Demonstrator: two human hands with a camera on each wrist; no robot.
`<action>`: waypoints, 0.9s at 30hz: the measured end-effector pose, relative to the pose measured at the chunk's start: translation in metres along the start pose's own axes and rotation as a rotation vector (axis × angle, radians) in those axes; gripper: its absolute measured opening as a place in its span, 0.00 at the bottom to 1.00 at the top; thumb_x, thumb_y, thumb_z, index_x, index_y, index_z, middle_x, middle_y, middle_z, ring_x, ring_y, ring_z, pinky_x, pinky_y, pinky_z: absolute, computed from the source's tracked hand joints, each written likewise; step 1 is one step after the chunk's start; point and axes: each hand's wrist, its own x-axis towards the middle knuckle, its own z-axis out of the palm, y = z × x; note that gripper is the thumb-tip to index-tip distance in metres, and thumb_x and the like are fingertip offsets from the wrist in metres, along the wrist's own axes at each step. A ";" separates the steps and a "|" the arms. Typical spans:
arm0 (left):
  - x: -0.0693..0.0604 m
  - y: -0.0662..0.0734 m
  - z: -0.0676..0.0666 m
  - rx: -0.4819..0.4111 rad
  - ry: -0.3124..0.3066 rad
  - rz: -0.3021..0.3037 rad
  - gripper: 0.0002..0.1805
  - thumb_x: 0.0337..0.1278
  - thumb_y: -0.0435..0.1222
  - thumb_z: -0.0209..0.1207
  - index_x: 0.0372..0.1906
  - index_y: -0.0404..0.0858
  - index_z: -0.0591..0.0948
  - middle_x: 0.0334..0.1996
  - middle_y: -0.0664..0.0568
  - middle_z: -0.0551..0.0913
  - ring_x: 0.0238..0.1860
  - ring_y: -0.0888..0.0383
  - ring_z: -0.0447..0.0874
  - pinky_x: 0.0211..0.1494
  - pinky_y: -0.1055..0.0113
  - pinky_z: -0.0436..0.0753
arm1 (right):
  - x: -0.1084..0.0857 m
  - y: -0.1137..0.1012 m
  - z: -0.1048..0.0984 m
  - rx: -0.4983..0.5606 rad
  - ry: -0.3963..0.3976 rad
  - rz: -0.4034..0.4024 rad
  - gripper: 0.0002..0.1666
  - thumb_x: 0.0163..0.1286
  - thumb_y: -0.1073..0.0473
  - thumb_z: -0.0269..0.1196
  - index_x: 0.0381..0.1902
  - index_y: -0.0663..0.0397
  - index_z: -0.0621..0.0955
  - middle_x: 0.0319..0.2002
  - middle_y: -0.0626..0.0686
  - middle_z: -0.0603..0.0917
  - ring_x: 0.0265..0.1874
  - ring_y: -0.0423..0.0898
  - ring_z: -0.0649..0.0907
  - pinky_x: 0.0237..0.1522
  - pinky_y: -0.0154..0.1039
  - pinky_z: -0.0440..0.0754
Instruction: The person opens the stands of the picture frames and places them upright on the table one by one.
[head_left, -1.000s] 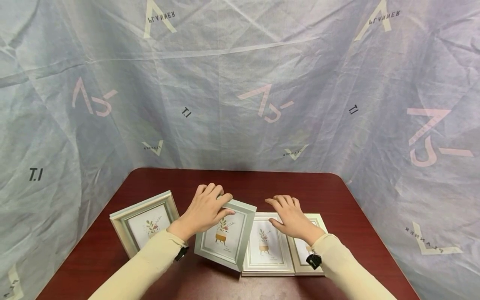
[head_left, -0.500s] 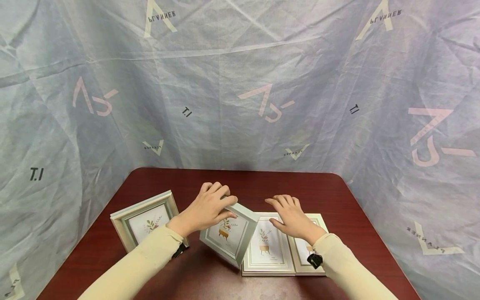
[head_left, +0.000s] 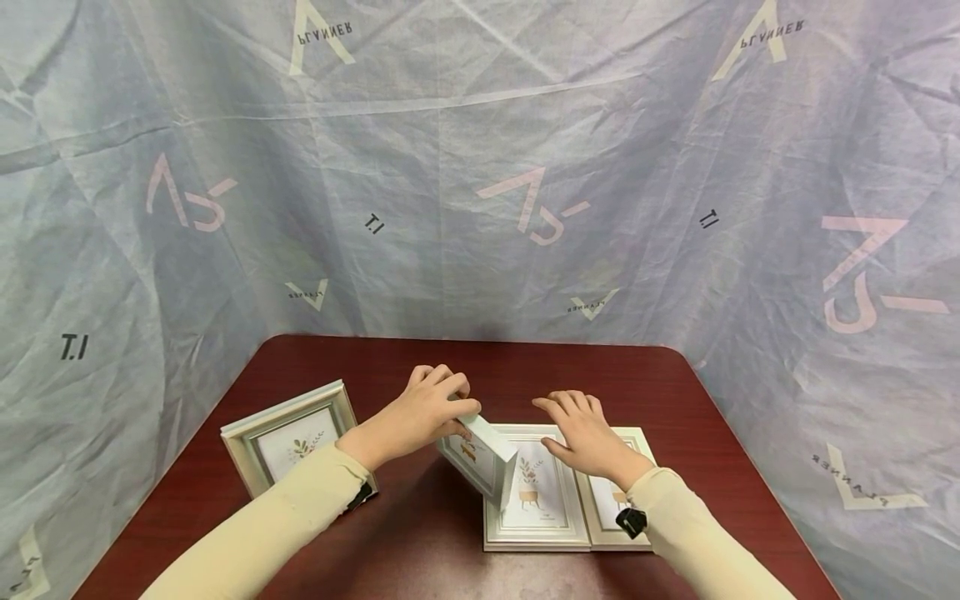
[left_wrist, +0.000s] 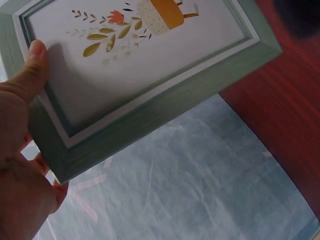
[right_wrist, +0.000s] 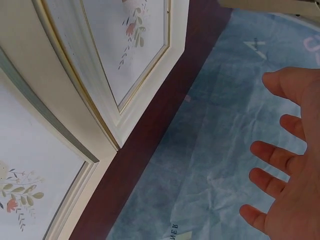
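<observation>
My left hand (head_left: 420, 421) pinches a pale green picture frame (left_wrist: 165, 106) at its top end, with the thumb on the front and the other fingers behind. In the head view the frame is raised and tilted, its lower right corner over a white picture frame (head_left: 538, 540). That white frame lies face up beside a cream picture frame (head_left: 621, 542). My right hand (head_left: 587, 437) is above these two frames, fingers apart and holding nothing; the right wrist view shows it clear of the white frame (right_wrist: 145, 95).
Another picture frame (head_left: 288, 442), silvery beige, stands leaning back on the left of the dark red table (head_left: 420, 550), partly behind my left forearm. A grey printed cloth (head_left: 450, 250) hangs around the table's back and sides.
My left hand has moved slightly right, turning and tipping the green frame so its face shows less and its side edge more. The right hand is nearly still.
</observation>
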 end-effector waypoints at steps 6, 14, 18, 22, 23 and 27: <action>-0.002 0.000 -0.001 -0.036 -0.003 -0.008 0.17 0.45 0.41 0.75 0.38 0.50 0.78 0.41 0.55 0.71 0.43 0.55 0.71 0.49 0.48 0.71 | -0.001 0.002 0.002 -0.001 0.008 -0.002 0.34 0.62 0.54 0.69 0.64 0.56 0.74 0.57 0.60 0.74 0.58 0.60 0.71 0.55 0.63 0.64; -0.004 -0.003 0.001 -0.022 0.057 0.027 0.22 0.35 0.30 0.76 0.37 0.48 0.78 0.40 0.53 0.73 0.43 0.53 0.72 0.49 0.46 0.73 | 0.000 0.004 0.001 0.006 0.026 0.000 0.34 0.62 0.54 0.69 0.64 0.56 0.73 0.57 0.60 0.73 0.58 0.60 0.70 0.55 0.63 0.64; -0.005 -0.004 0.003 0.009 0.082 0.052 0.23 0.33 0.30 0.77 0.36 0.47 0.78 0.39 0.52 0.73 0.42 0.53 0.72 0.47 0.48 0.74 | 0.001 0.005 0.000 0.006 0.026 0.000 0.34 0.62 0.54 0.69 0.65 0.56 0.73 0.58 0.60 0.73 0.58 0.59 0.70 0.56 0.63 0.63; -0.007 -0.004 0.005 0.033 0.093 0.076 0.22 0.33 0.29 0.76 0.36 0.47 0.79 0.39 0.53 0.73 0.43 0.53 0.72 0.47 0.49 0.74 | 0.001 0.004 -0.002 0.003 0.032 -0.002 0.34 0.63 0.54 0.69 0.65 0.55 0.73 0.58 0.61 0.73 0.59 0.59 0.70 0.57 0.63 0.63; -0.008 -0.004 0.006 0.035 0.096 0.081 0.22 0.33 0.28 0.76 0.36 0.47 0.79 0.39 0.53 0.74 0.43 0.53 0.73 0.48 0.49 0.74 | 0.001 0.003 -0.003 0.001 0.036 -0.004 0.34 0.63 0.54 0.69 0.65 0.55 0.73 0.58 0.61 0.73 0.59 0.59 0.70 0.57 0.63 0.63; -0.009 -0.004 0.006 0.037 0.109 0.101 0.22 0.33 0.27 0.75 0.35 0.47 0.79 0.39 0.53 0.74 0.44 0.53 0.73 0.50 0.49 0.73 | 0.002 0.000 -0.006 0.003 0.052 -0.024 0.34 0.63 0.54 0.69 0.65 0.55 0.73 0.58 0.60 0.73 0.59 0.59 0.70 0.57 0.63 0.63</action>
